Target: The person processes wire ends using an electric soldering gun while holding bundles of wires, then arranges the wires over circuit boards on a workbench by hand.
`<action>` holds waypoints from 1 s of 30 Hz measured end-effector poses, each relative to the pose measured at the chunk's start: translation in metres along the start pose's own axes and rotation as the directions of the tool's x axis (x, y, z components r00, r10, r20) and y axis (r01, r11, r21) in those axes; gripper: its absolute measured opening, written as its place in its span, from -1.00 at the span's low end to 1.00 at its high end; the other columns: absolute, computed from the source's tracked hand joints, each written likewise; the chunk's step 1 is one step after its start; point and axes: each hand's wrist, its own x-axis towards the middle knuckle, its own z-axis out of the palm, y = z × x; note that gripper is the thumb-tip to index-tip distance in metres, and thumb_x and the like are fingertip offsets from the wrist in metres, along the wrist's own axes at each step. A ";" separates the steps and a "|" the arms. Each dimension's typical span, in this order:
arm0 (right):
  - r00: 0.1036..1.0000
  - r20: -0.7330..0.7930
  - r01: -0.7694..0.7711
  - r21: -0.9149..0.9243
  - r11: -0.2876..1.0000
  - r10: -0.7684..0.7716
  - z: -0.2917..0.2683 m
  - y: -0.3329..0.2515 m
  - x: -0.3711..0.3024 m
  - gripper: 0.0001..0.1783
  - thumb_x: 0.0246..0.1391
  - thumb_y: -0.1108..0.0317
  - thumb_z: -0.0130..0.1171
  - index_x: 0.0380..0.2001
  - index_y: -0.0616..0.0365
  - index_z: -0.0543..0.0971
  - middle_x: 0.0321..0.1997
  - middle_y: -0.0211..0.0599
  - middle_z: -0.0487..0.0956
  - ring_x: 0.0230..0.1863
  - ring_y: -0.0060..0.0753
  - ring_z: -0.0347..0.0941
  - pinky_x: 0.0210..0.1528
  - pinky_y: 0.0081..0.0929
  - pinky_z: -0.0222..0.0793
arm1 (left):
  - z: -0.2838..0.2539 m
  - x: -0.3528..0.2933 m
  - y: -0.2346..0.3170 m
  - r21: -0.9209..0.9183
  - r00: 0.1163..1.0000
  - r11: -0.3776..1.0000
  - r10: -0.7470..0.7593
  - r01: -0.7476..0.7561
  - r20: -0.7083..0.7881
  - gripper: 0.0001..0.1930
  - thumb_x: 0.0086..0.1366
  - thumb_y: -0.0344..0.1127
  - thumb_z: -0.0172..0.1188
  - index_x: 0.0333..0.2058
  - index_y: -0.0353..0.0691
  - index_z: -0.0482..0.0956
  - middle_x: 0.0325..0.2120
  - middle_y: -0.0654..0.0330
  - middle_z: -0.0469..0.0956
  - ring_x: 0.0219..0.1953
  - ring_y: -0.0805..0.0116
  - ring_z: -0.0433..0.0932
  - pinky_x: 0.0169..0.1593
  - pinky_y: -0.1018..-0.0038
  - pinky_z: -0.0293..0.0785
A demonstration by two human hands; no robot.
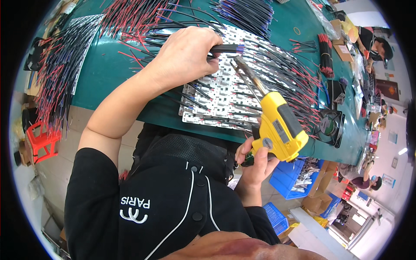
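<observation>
My left hand is closed around a small bundle of black wires with purple ends, held over the boards. My right hand grips the handle of a yellow soldering gun. Its metal tip points up and left, just below the purple wire ends; I cannot tell whether they touch. Beneath both lies a panel of white circuit boards in rows, with many black wires with red ends attached and fanning out to the right.
The green table carries a pile of black, red and purple wires at left and more bundles at the back. A black fan stands at the right edge. A blue bin and a red stool are lower down. Other people are at right.
</observation>
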 end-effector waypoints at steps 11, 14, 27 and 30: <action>1.000 0.016 -0.013 0.060 0.998 0.012 -0.004 0.005 -0.006 -0.47 0.07 0.06 0.07 -0.18 0.36 0.27 -0.64 -0.23 0.33 -0.78 -0.50 0.21 -0.72 -0.58 0.21 | -0.004 0.009 -0.017 -0.119 0.967 0.966 0.240 -0.229 0.087 -0.81 -0.16 -0.45 0.25 -0.51 -0.38 0.50 -0.57 0.07 0.43 -0.46 0.08 0.45 -0.36 0.33 0.36; 1.000 0.017 -0.019 0.067 0.998 0.018 -0.004 0.006 -0.006 -0.48 0.07 0.07 0.07 -0.19 0.35 0.26 -0.62 -0.22 0.34 -0.77 -0.49 0.21 -0.71 -0.57 0.22 | -0.003 0.008 -0.017 -0.096 0.971 0.968 0.235 -0.231 0.037 -0.80 -0.17 -0.46 0.26 -0.50 -0.39 0.49 -0.57 0.07 0.42 -0.46 0.08 0.44 -0.36 0.34 0.36; 0.999 0.030 -0.022 0.074 0.997 0.019 -0.001 0.008 -0.002 -0.52 0.09 0.10 0.04 -0.21 0.39 0.27 -0.62 -0.21 0.35 -0.77 -0.50 0.24 -0.70 -0.57 0.23 | -0.004 0.007 -0.013 -0.071 0.980 0.979 0.194 -0.191 0.033 -0.77 -0.19 -0.48 0.28 -0.46 -0.39 0.51 -0.57 0.08 0.40 -0.46 0.10 0.44 -0.36 0.36 0.36; 1.000 0.022 -0.004 0.074 0.997 0.002 0.000 0.008 -0.002 -0.51 0.10 0.10 0.03 -0.22 0.40 0.27 -0.62 -0.21 0.35 -0.77 -0.50 0.24 -0.71 -0.58 0.23 | -0.004 0.007 -0.012 -0.077 0.979 0.977 0.200 -0.198 0.031 -0.76 -0.18 -0.48 0.28 -0.45 -0.38 0.51 -0.57 0.09 0.40 -0.47 0.11 0.44 -0.37 0.36 0.36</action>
